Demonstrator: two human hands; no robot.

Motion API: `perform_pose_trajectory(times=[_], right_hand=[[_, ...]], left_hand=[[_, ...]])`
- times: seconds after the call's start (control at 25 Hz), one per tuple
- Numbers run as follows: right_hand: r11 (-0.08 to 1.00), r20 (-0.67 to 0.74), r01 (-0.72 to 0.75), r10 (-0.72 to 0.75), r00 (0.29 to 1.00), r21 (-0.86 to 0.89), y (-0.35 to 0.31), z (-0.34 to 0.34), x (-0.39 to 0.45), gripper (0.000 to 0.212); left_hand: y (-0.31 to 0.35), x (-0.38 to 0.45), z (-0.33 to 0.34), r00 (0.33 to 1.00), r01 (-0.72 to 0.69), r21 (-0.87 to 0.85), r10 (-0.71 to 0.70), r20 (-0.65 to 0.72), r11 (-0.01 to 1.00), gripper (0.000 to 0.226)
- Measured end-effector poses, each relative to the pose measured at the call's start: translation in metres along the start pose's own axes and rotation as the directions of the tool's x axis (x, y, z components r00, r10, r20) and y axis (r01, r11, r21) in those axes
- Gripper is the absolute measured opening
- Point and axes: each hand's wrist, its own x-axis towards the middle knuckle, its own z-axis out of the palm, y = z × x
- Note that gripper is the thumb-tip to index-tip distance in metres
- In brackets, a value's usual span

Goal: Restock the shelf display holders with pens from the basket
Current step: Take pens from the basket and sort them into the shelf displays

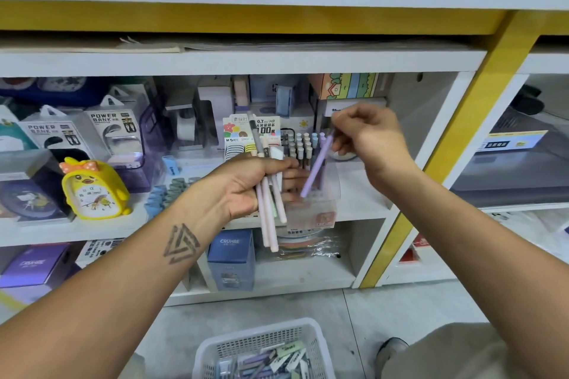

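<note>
My left hand (246, 184) is closed around a bundle of pastel pens (271, 218), pink and pale green, held upright in front of the middle shelf. My right hand (366, 135) pinches the top of a single purple pen (317, 168), which slants down into a clear display holder (311, 209) at the shelf's front edge. Several capped pens (300, 144) stand in the holder's back rows. A white mesh basket (317, 338) with more pens and packets sits on the floor below.
A yellow chick alarm clock (92, 191) and power bank boxes (114, 132) stand to the left on the same shelf. A blue box (231, 258) sits on the shelf below. A yellow upright (455, 144) bounds the bay on the right. A shoe (394, 348) is beside the basket.
</note>
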Motion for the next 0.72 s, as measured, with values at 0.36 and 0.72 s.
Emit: perform_pose_trajectory(times=[0.36,0.72], right_hand=[[0.679,0.274,0.355,-0.228,0.934,-0.643,0.031,-0.017,-0.006,0.005],[0.697,0.293,0.384,-0.254,0.922,-0.605,0.030,-0.016,-0.008,0.008]], left_hand=[[-0.005,0.001,0.003,0.993,0.022,0.128,-0.007,-0.121,0.992,0.013],[-0.009,0.004,0.006,0.997,0.065,0.146,-0.059,-0.043,0.987,0.018]])
